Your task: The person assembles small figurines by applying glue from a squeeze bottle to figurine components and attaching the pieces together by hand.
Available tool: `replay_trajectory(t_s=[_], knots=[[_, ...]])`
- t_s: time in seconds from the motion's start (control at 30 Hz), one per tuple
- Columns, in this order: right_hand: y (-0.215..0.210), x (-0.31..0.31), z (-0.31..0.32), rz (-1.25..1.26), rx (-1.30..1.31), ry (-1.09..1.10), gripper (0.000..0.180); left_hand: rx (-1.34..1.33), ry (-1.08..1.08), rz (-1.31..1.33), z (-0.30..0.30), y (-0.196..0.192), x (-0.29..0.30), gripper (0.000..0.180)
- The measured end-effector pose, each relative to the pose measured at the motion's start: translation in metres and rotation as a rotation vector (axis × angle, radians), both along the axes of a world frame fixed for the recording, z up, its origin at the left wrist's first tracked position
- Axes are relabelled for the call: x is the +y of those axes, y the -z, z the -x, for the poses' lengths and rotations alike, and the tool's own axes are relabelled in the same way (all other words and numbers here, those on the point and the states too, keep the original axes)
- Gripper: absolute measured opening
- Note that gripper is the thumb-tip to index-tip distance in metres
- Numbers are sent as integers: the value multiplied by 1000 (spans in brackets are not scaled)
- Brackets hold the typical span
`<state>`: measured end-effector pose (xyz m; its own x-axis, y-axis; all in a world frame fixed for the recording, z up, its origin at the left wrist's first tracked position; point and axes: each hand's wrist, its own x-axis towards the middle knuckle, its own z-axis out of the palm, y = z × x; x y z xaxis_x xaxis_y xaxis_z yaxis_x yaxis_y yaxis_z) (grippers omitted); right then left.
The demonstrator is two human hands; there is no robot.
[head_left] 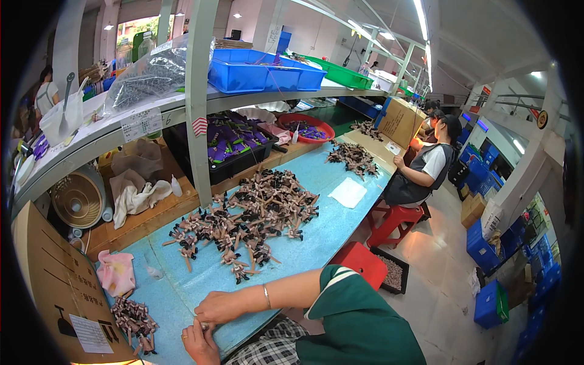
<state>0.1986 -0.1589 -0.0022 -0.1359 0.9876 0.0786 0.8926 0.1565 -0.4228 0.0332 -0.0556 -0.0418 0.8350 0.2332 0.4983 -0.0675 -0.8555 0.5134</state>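
Close to the table's near edge, my left hand point(202, 345) and my right hand point(220, 307) meet with bent fingers. Between their fingertips is something small, mostly hidden, that I cannot make out. My right forearm comes in from the right in a green sleeve. Beyond my hands, a large pile of small brown-and-black figure-like parts point(249, 210) spreads over the blue tabletop point(304, 243). A smaller heap of similar parts point(132, 319) lies left of my hands, beside a cardboard box point(58, 280).
A pink cloth point(115, 272) and a small clear bottle point(154, 272) lie at the left. Farther along are a white sheet point(348, 193), another parts pile point(353, 158) and a seated co-worker point(426, 164). A shelf post point(199, 109) rises at the table's far side; a red stool point(360, 264) stands right.
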Motion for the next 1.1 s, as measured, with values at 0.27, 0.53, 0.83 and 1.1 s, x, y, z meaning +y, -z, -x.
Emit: replay_trajectory(t_s=[0.27,0.53,0.83,1.1], knots=[[36,-28,34,-328,-36,335,13,-21,-103,433,4,-11,-14,37],[12,-31,46,-170,211,359,32,52,165,526,10,-36,11,24],[-21,19,33,-368,1047,49,39,65,570,1530,29,-25,45,36],[5,47,26,-199,1154,19,27,120,650,1860,30,-23,44,39]])
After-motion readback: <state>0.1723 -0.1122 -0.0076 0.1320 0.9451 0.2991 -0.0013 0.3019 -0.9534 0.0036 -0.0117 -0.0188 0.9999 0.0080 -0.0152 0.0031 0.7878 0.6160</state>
